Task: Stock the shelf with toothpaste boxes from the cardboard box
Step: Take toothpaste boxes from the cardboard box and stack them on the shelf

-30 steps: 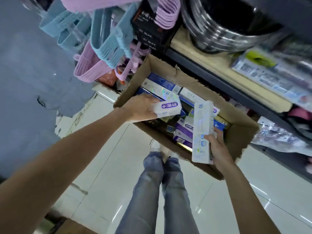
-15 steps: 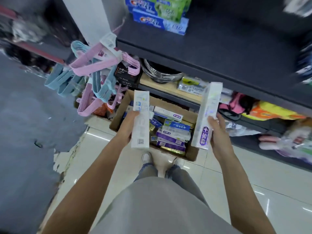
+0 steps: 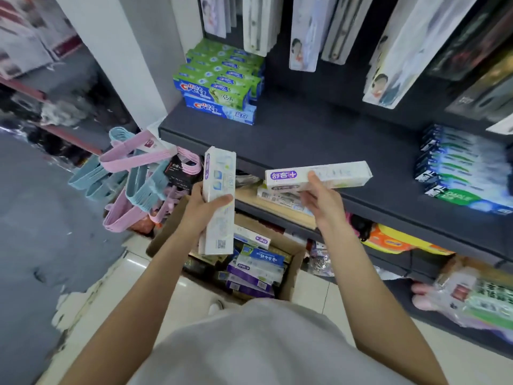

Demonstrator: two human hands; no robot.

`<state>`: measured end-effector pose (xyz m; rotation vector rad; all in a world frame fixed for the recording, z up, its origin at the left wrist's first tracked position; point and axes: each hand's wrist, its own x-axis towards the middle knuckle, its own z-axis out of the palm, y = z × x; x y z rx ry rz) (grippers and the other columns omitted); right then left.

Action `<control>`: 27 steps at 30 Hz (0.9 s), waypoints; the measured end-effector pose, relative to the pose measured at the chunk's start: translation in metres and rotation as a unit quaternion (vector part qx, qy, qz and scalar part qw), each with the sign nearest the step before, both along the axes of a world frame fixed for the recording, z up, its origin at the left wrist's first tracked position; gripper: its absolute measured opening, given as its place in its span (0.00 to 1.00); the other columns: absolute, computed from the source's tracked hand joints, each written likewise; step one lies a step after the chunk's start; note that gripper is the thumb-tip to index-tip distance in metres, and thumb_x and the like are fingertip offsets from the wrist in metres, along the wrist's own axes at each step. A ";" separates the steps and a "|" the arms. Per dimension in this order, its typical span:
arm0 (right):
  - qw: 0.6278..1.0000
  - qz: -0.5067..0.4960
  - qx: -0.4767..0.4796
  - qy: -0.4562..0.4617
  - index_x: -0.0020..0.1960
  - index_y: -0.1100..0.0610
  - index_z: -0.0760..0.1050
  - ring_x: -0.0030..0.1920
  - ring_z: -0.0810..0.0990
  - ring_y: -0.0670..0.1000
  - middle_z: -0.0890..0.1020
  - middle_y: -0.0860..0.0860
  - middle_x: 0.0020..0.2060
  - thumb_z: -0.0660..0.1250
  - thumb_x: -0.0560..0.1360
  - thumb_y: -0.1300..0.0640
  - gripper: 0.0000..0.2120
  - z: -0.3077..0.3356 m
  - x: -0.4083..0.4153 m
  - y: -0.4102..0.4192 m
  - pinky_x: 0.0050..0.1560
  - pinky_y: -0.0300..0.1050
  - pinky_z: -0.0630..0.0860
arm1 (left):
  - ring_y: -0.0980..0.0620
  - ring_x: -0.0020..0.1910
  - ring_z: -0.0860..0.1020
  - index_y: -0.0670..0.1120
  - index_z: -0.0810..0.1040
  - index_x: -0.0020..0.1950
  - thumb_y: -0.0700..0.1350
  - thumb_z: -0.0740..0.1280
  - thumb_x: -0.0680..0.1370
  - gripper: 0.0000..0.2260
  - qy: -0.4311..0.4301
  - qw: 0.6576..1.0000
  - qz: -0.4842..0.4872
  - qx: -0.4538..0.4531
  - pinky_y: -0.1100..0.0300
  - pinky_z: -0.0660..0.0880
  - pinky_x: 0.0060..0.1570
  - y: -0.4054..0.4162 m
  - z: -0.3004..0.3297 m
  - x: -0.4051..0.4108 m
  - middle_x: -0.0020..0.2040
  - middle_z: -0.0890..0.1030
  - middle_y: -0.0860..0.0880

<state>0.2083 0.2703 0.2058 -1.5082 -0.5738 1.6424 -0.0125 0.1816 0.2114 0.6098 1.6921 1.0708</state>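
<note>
Standing taller than half a second ago, I now face the dark shelf (image 3: pixel 319 134) instead of its underside. My right hand (image 3: pixel 322 201) has turned its white toothpaste box (image 3: pixel 319 176) from upright to level, purple logo leftward, fingers closed under it, thumb on its face, just before the shelf's front edge. My left hand (image 3: pixel 202 209) stays wrapped around the second white box (image 3: pixel 219 201), upright, label facing me. Below both hands, the cardboard box (image 3: pixel 288 273) sits on the floor, packed with purple, blue and white cartons.
</note>
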 end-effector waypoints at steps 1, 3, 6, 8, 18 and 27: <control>1.000 -0.009 -0.003 0.017 0.63 0.63 0.73 0.53 0.81 0.50 0.81 0.55 0.57 0.70 0.74 0.54 0.21 -0.004 0.005 0.013 0.42 0.38 0.80 | 0.52 0.47 0.78 0.45 0.65 0.63 0.41 0.70 0.74 0.21 -0.001 1.000 0.014 0.004 0.61 0.73 0.38 0.003 0.001 0.009 0.54 0.77 0.49; 0.999 -0.021 -0.011 0.043 0.65 0.65 0.70 0.56 0.80 0.52 0.79 0.57 0.60 0.70 0.74 0.56 0.23 -0.009 0.015 0.033 0.39 0.36 0.80 | 0.49 0.50 0.78 0.45 0.65 0.62 0.42 0.71 0.74 0.21 0.003 0.999 0.032 0.012 0.58 0.74 0.41 0.008 0.000 0.025 0.57 0.78 0.48; 0.999 0.017 -0.032 0.030 0.63 0.62 0.71 0.51 0.82 0.53 0.81 0.55 0.56 0.70 0.74 0.54 0.21 -0.008 0.027 0.051 0.42 0.41 0.80 | 0.46 0.54 0.78 0.46 0.66 0.63 0.44 0.71 0.73 0.22 0.007 0.998 0.063 0.008 0.48 0.76 0.51 0.011 -0.003 0.049 0.59 0.78 0.48; 0.995 0.087 -0.042 -0.005 0.63 0.61 0.72 0.48 0.83 0.54 0.81 0.55 0.55 0.70 0.74 0.50 0.22 -0.009 0.036 0.060 0.40 0.42 0.81 | 0.45 0.54 0.79 0.47 0.66 0.62 0.44 0.72 0.73 0.22 0.003 0.996 0.089 0.007 0.43 0.75 0.55 0.012 -0.005 0.064 0.58 0.78 0.48; 0.980 0.191 -0.030 -0.036 0.65 0.60 0.71 0.48 0.84 0.55 0.81 0.57 0.54 0.65 0.77 0.51 0.20 -0.011 0.053 0.082 0.37 0.40 0.81 | 0.45 0.54 0.78 0.48 0.64 0.63 0.44 0.70 0.74 0.22 -0.033 0.988 0.148 0.022 0.45 0.76 0.53 0.044 -0.015 0.114 0.57 0.77 0.47; 0.953 0.286 -0.014 -0.101 0.61 0.59 0.72 0.44 0.85 0.53 0.83 0.59 0.49 0.59 0.81 0.53 0.13 0.008 0.065 0.073 0.43 0.41 0.82 | 0.49 0.50 0.78 0.50 0.63 0.64 0.44 0.69 0.75 0.21 -0.047 0.991 0.123 0.027 0.51 0.75 0.47 0.081 -0.009 0.126 0.56 0.77 0.48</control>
